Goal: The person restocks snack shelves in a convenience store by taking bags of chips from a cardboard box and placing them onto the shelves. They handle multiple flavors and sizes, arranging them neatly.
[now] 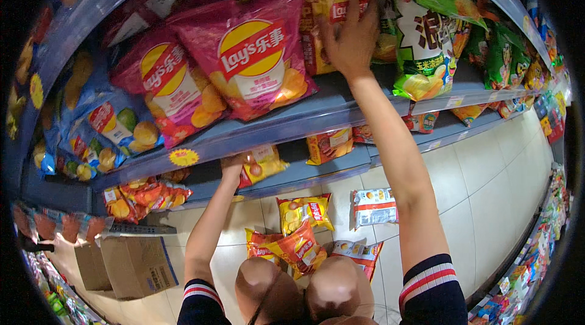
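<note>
My right hand [354,41] is raised at the upper shelf, fingers apart, in front of a yellow Lay's chip bag [322,46]; it looks to touch the bag's face. Beneath the shelf lip, my left hand [233,165] reaches into the lower shelf beside a yellow and red chip bag [265,167]. The lip hides its fingers, so its grip on that bag is unclear. Left of my right hand stand two magenta Lay's bags, a large one [256,59] and another [176,82]. A white and green chip bag [425,50] stands to its right.
Before my knees, a yellow Lay's bag [305,213], an orange Lay's bag [301,249] and silver-backed bags [374,208] lie on the tiled floor [457,178]. An opened cardboard box [132,265] sits at left. The upper shelf's edge [274,137] juts over the lower shelf.
</note>
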Tool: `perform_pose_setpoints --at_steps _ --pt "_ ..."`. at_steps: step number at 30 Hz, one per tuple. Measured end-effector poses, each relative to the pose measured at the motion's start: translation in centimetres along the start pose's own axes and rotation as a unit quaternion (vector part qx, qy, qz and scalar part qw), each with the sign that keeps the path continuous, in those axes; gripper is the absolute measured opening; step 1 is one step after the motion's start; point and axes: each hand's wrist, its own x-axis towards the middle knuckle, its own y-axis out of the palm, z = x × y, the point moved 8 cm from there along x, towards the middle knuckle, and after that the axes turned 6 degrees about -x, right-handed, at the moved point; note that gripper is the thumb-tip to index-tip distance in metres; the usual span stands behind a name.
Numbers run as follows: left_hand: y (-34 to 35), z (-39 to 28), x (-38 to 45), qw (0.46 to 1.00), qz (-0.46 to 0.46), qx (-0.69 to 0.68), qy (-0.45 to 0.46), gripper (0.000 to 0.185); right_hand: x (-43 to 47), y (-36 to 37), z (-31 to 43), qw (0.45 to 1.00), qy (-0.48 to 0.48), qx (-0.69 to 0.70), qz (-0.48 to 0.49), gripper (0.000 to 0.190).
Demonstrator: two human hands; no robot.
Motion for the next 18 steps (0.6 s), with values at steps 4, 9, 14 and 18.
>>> perform_pose_setpoints --at_steps 4,9,14,18 --pt "0.1 0.1 -7.5 0.966 0.047 -0.173 -0.185 0.045 0.0 -3.9 0.0 0.997 -0.017 0.039 -0.065 0.079" --pt "0.4 -1.2 -14.1 0.955 0.173 -0.173 -0.166 0.058 -11.1 -13.6 4.4 0.971 0.016 0.23 -0.057 0.065" --pt "2.9 -2.8 -14.4 0.975 0.208 -0.061 -0.058 0.064 -27.7 -10.4 6.8 0.846 0.269 0.316 0.336 0.07" --pt "3.9 -0.3 -13.6 0.976 0.217 0.023 -0.009 0.068 -29.3 -4.3 3.5 0.86 0.321 0.229 0.323 0.077"
